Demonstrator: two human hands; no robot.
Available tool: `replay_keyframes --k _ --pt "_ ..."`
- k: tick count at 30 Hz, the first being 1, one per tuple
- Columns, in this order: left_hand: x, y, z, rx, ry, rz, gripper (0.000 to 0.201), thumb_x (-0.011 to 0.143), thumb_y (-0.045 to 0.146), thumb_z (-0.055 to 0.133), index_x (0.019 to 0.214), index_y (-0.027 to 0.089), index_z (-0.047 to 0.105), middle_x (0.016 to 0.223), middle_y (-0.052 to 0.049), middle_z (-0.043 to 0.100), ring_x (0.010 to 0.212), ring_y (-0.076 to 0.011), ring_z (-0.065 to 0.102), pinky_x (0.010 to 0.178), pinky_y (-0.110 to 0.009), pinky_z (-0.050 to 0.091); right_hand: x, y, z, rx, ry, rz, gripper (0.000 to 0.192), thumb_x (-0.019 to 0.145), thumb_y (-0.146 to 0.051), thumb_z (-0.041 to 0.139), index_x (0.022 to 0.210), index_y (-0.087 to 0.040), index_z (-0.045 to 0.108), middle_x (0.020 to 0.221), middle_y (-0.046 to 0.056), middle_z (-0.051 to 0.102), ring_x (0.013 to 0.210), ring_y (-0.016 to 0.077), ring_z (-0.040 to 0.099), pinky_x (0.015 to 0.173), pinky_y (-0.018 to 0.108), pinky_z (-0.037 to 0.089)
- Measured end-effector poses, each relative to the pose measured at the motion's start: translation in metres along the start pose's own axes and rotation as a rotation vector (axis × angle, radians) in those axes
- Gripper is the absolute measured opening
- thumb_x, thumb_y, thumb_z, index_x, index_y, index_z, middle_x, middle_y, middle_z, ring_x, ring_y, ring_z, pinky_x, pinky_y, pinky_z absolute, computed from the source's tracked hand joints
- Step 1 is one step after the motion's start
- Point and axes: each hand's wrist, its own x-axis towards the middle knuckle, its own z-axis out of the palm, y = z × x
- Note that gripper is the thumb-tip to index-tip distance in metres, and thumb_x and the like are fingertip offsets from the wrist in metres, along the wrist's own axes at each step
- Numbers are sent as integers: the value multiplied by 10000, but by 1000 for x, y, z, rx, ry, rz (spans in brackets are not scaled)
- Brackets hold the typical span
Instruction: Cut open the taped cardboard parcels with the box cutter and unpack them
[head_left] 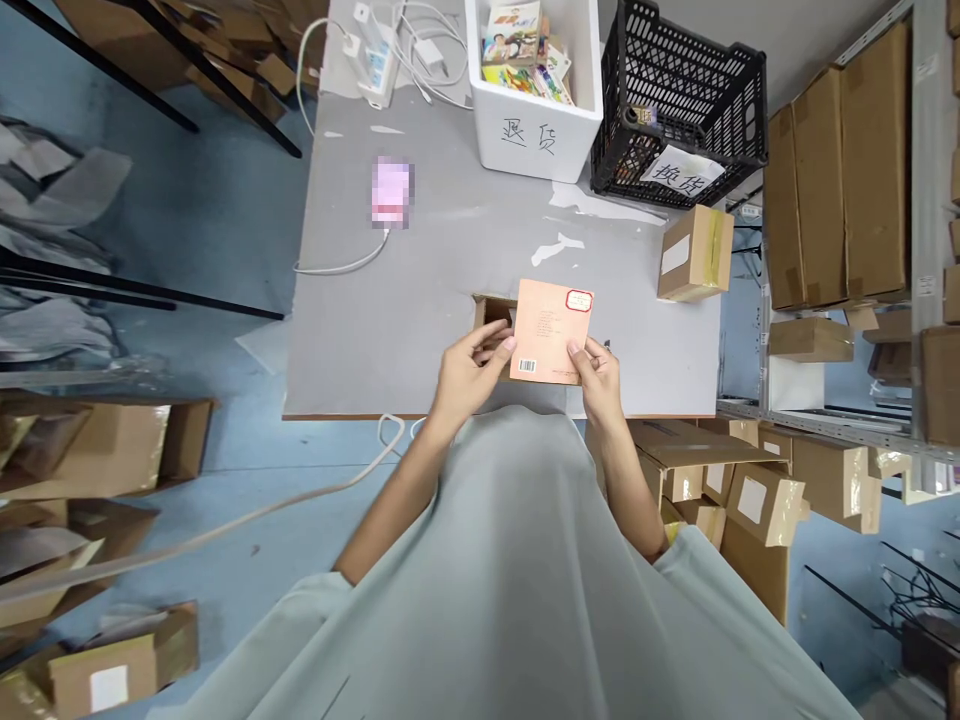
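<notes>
In the head view, a thin, salmon-pink paper booklet (553, 330) is held up above the near edge of a grey-topped table (405, 340), its barcode at the cover's seven o'clock and a red-bordered white label at one o'clock. The right hand (600, 378) pinches its lower right corner, thumb flat on the face and fingers tucked behind. The left hand (472, 368) is half curled, thumb tip at the left edge, fingers parted; whether it grips the booklet I cannot tell. At the booklet's ten o'clock, partly covered by it, is an open brown cardboard box (482, 312). At twelve stands a white, rigid, open-topped bin (495, 145) of colourful books (517, 40) (Chinese characters are handwritten on its front), at one a black slatted plastic crate (671, 55), and at two a taped brown carton (691, 258). A pink, pixelated object (391, 188) lies at ten, near a white cable (345, 268).
</notes>
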Motion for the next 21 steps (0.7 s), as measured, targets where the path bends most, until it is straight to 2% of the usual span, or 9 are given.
replay_keyframes --k 3,6,10,13,16,18,21 --pt "1 -1 -4 -188 -119 -147 805 785 845 933 1183 146 897 1201 -176 886 1106 -328 839 977 -431 705 -4 0 1 56 -20 41 626 897 -754 888 1225 -221 869 1250 98 903 1335 330 813 1125 457 693" --pt "-3 -1 -2 -206 -79 -158 734 732 804 995 1072 158 918 1131 -150 896 996 -299 832 933 -423 702 -4 4 6 79 -24 41 616 893 -746 897 1215 -221 868 1246 100 905 1348 335 808 1142 478 690" --pt "-5 -1 1 -170 -23 -102 700 743 768 1007 1082 160 930 1119 -140 899 1012 -302 834 936 -419 703 2 13 8 54 -16 39 647 902 -761 879 1259 -222 850 1285 109 896 1384 340 792 1170 496 679" --pt "-5 -3 1 -120 22 -40 669 785 754 983 1092 162 932 1134 -136 899 1050 -313 843 949 -421 708 6 19 6 -4 64 -9 656 914 -741 869 1314 -223 831 1391 134 862 1440 345 764 1246 527 628" --pt "-5 -2 2 -9 112 62 604 898 735 896 1134 180 934 1172 -120 900 1073 -303 853 951 -406 713 5 21 8 -48 153 -54 627 932 -706 855 1346 -237 822 1500 148 812 1453 341 759 1285 542 595" --pt "-7 1 6 97 151 158 509 1001 666 819 1174 201 931 1216 -103 898 1098 -288 858 975 -398 713 0 20 16 -49 122 -51 598 949 -689 842 1346 -242 824 1497 145 813 1431 333 774 1278 537 603" --pt "-12 4 15 248 93 337 367 1112 511 716 1232 230 918 1297 -94 886 1163 -267 855 1057 -401 697 -8 17 32 -26 44 -43 603 919 -687 880 1312 -233 830 1403 129 852 1343 310 813 1229 485 645"
